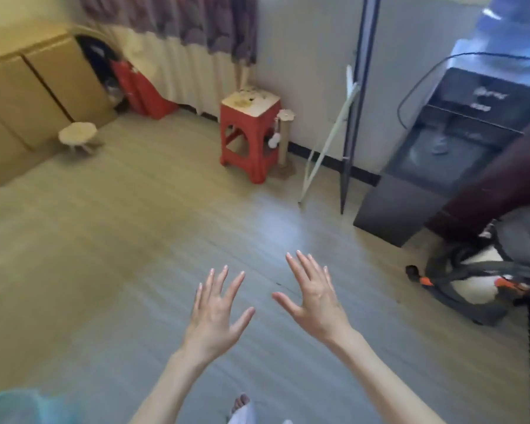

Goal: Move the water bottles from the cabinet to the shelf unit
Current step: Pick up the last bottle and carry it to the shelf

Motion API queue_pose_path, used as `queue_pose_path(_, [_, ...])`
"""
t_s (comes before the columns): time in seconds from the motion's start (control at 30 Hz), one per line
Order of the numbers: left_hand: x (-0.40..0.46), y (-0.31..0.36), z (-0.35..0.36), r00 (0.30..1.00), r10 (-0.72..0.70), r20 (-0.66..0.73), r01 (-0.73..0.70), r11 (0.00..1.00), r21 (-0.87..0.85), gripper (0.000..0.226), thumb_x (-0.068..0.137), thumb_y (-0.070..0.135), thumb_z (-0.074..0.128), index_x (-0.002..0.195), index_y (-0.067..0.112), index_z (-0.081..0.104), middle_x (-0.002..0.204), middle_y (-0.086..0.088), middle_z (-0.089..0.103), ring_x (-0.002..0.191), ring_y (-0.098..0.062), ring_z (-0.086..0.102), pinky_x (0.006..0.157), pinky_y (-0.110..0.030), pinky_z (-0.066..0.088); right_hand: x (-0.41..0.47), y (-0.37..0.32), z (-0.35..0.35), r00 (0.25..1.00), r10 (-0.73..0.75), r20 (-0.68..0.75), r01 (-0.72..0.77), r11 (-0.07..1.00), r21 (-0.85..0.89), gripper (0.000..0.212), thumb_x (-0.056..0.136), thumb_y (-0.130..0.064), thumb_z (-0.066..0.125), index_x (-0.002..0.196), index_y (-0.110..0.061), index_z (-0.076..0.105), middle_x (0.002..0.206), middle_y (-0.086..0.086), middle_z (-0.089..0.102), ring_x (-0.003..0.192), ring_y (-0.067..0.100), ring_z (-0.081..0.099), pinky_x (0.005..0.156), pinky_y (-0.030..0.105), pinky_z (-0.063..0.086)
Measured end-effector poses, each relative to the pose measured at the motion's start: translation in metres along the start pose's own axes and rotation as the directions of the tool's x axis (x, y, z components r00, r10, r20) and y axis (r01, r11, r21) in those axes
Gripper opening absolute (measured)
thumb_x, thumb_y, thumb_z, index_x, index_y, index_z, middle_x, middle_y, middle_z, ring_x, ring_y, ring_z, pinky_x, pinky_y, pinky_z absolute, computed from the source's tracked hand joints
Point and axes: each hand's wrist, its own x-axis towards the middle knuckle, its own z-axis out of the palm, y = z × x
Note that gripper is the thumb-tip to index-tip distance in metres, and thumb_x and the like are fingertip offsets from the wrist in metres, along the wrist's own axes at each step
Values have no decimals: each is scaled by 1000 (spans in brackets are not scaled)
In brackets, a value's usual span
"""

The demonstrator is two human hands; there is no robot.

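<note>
Both my left hand (213,313) and right hand (314,296) are spread and released above the floor (135,240), no bottles in sight, so I should find the cabinet first.

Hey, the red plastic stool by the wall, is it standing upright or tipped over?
Upright. The red stool stands on its legs on the floor, with its worn pale seat facing up.

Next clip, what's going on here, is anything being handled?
Nothing is held. The left hand and right hand are stretched out over bare floor, fingers spread, touching nothing. No small water bottles show in this view. A red stool stands by the wall, wooden cabinets are far left, and a water dispenser is at right. The move seems not yet begun, or between trips.
</note>
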Motion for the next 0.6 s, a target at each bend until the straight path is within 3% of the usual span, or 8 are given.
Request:
queue_pose_path(0.13, [16, -76, -56, 969, -197, -148, 202, 979, 21, 74, 73, 66, 25, 139, 32, 23, 151, -6, 21, 141, -27, 7, 110, -36, 4, 93, -77, 39, 977, -192, 89, 190, 981, 30, 84, 70, -70, 25, 143, -29, 17, 154, 2, 18, 143, 19, 9, 114, 37, 1])
queue_pose_path(0.3, [41, -153, -94, 877, -409, -254, 414, 910, -34, 77, 71, 67, 21, 140, 33, 20, 152, -4, 17, 141, -23, 3, 112, -35, 7, 194, -131, 83, 906, -346, 245, 357, 934, 0, 81, 74, -70, 32, 143, -30, 14, 154, 1, 16, 143, 20, 7, 115, 40, 2])
queue_pose_path(0.43, [81, -199, -112, 801, -535, -268, 527, 843, -105, 78, 69, 68, 17, 140, 37, 14, 154, 0, 9, 141, -20, -3, 111, -32, 3, 286, -162, 110, 844, -424, 329, 447, 895, 6, 85, 70, -73, 20, 143, -32, 13, 154, 0, 16, 143, 19, 8, 116, 40, 4])
queue_pose_path(0.6, [166, -258, -147, 687, -643, -339, 612, 763, -208, 86, 68, 78, 16, 140, 34, 15, 153, -4, 11, 141, -22, 1, 109, -30, 3, 412, -208, 128, 751, -546, 371, 565, 823, 67, 86, 71, -76, 22, 143, -30, 15, 154, 1, 18, 143, 19, 8, 115, 39, 3])
